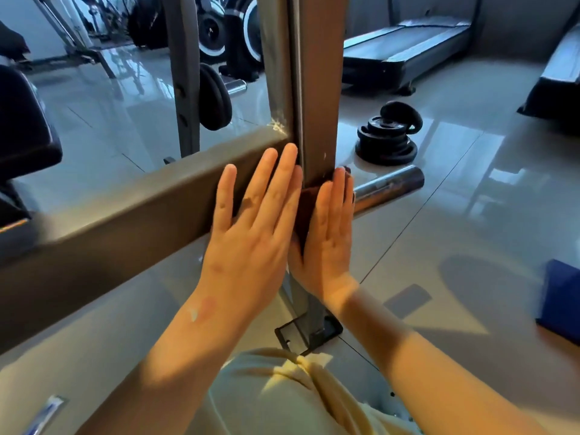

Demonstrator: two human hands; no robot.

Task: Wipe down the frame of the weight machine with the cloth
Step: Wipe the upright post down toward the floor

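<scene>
Grey-brown metal lies under both my palms. At the far left a black pad (22, 120) stands beside the machine. The cross beam (141, 199) runs from the left edge up to the upright post (317, 89). My left hand (251, 227) lies flat on the beam's face right at that joint, fingers straight and a little spread, holding nothing. Just beside it, the dark brown cloth (302, 211) is pinned against the post's lower part, showing between my two hands and past my fingertips. My right hand (329, 227) presses it there with a flat palm, fingers straight and together, not curled round it. Below my wrists the post meets its black foot plate (309, 332) on the tiled floor (455, 230). To the right a chrome bar (389, 186) sticks out from behind the post, with a stack of black weight plates (387, 139) on the floor beyond it. A treadmill (405, 48) stands farther back, and a blue block (561, 302) touches the right edge.
</scene>
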